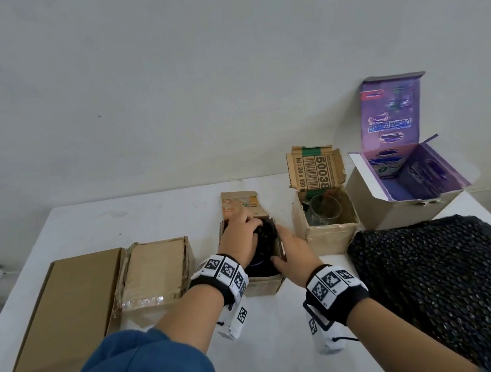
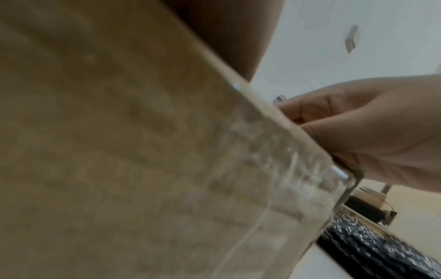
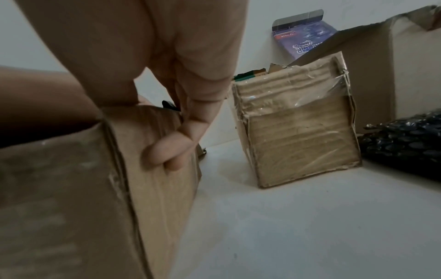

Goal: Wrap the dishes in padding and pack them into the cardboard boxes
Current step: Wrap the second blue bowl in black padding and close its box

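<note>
Padding-wrapped dish, a dark bundle in black bubble wrap with a bluish rim peeking out at its near edge, sits inside the small open cardboard box in the middle of the white counter. The left hand lies over the top of the bundle, fingers curled down onto it. The right hand has its grip on the box's right wall: from the right wrist view, its fingers press against the outside of the cardboard while the thumb seems to hook over the rim, though that part is blurred. Just right of this box stands a second open box with a clear glass inside, unwrapped. A larger box with a purple lining stands open behind it. A loose sheet of black bubble wrap is spread on the counter's right side. Two closed brown boxes lie to the left.
</note>
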A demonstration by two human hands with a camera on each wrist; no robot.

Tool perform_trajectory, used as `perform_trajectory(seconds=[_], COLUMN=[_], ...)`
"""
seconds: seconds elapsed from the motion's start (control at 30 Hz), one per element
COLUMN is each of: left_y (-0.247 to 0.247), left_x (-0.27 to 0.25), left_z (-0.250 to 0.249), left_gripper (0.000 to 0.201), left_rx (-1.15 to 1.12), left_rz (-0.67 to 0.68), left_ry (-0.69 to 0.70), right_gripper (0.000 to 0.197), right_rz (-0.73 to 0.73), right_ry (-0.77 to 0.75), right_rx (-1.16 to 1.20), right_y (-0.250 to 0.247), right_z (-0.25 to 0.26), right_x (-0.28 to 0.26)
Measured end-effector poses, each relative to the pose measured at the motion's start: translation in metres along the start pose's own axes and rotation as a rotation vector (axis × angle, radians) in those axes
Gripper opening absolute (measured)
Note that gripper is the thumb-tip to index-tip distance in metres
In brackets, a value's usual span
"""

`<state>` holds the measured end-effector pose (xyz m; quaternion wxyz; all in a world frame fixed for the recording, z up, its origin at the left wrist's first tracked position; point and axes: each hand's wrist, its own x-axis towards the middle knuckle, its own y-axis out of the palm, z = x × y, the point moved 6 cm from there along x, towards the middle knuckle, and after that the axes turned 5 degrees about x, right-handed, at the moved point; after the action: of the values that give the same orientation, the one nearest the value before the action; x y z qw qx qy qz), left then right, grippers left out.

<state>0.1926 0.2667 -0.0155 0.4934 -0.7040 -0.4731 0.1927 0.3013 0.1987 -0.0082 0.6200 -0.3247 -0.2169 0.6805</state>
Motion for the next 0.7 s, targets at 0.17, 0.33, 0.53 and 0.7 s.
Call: perform_trajectory(seconds=[0.17, 0.33, 0.53, 0.7], left_y=[0.003, 0.008, 0.006, 0.015], left_x=[0.003, 0.008, 0.005, 0.003], left_z=[-0.013, -0.008, 0.005, 0.000], left_gripper=[0.036, 0.035, 0.047, 0.038], left_rx=[0.234, 0.369, 0.069, 0.309], left_rz=[0.073, 0.275, 0.341, 0.367], left_ry=[0.196, 0.224, 0.052, 0.048], right_gripper=[0.069, 0.072, 0.069, 0.068], right_rz=[0.021, 0.032, 0.008, 0.029], right_ry=[-0.022, -0.018, -0.041, -0.012], right_rx=[-0.054, -0.069, -0.007, -0.021], right_y=[-0.001, 0.002, 0.002, 0.002], right_z=[0.003, 0.002, 0.003, -0.001], right_x=[0.000, 0.001, 0.003, 0.003])
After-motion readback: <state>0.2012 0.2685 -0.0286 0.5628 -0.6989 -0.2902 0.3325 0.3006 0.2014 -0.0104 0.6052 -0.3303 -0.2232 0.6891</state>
